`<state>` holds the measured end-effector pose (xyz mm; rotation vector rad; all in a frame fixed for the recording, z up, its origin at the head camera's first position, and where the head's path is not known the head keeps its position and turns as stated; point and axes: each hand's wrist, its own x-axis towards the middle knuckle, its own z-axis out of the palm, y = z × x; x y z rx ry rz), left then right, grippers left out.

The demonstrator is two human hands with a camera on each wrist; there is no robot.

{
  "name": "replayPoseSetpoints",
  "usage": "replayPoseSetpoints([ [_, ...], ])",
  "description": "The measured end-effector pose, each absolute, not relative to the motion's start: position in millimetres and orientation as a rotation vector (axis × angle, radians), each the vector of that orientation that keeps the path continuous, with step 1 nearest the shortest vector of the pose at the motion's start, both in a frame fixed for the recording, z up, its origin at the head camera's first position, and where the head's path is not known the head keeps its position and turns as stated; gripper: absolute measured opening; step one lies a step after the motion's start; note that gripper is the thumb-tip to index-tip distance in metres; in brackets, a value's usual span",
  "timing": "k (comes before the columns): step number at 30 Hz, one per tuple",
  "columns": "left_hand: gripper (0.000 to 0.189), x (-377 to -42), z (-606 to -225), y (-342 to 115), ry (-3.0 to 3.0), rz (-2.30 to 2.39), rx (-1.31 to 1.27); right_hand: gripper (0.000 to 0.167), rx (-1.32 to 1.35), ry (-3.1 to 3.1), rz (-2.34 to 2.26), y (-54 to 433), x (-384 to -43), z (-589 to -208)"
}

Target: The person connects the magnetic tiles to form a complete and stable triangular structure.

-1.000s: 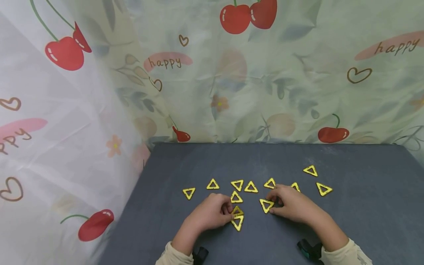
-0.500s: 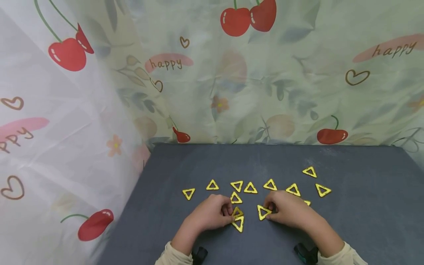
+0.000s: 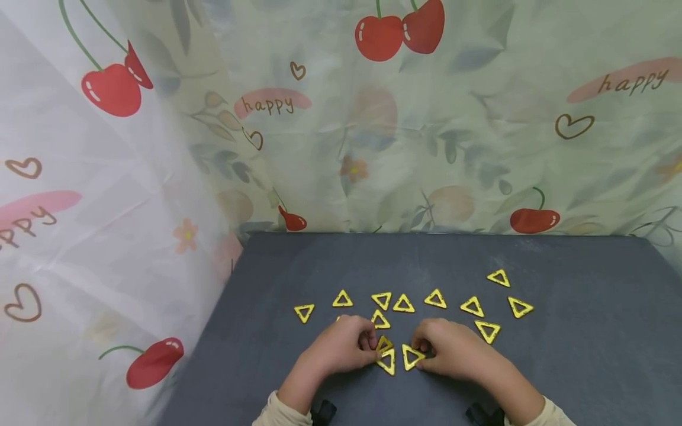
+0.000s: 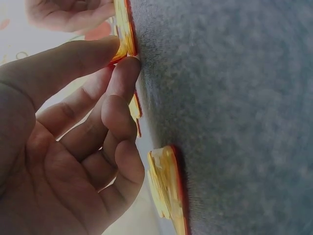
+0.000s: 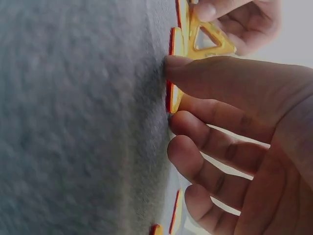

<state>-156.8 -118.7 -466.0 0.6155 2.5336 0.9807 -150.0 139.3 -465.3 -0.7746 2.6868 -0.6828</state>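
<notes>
In the head view my left hand (image 3: 343, 346) pinches a tilted yellow triangular frame tile (image 3: 389, 344) between thumb and finger. Its lower edge meets a second yellow triangle (image 3: 393, 362) that lies flat on the dark table. The right wrist view shows the raised triangle (image 5: 212, 51) standing at an angle, its hole visible. With thumb and fingers, my right hand (image 3: 453, 348) grips another yellow triangle (image 3: 405, 358) flat on the table, a small gap to the right of the left hand's pair. In the right wrist view the right thumb (image 5: 195, 73) lies over this tile.
Several more yellow triangles lie beyond the hands, among them one triangle (image 3: 403, 309) in the middle and one triangle (image 3: 487, 325) by the right forearm. The left hand partly covers another. A printed curtain (image 3: 330, 195) rises behind the dark table (image 3: 426, 254).
My right hand has slid its triangle left and nearer the body, turning it toward the left hand's pair. A triangle by the right forearm has come into sight. The left hand has barely moved.
</notes>
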Motion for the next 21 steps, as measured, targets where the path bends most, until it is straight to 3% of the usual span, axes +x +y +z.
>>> replayPoseSetpoints([
  [21, 0.020, -151.6, -462.1, -113.9, 2.506, 0.954, 0.625, 0.022, -0.860, 2.679, -0.710, 136.9, -147.0, -468.4],
])
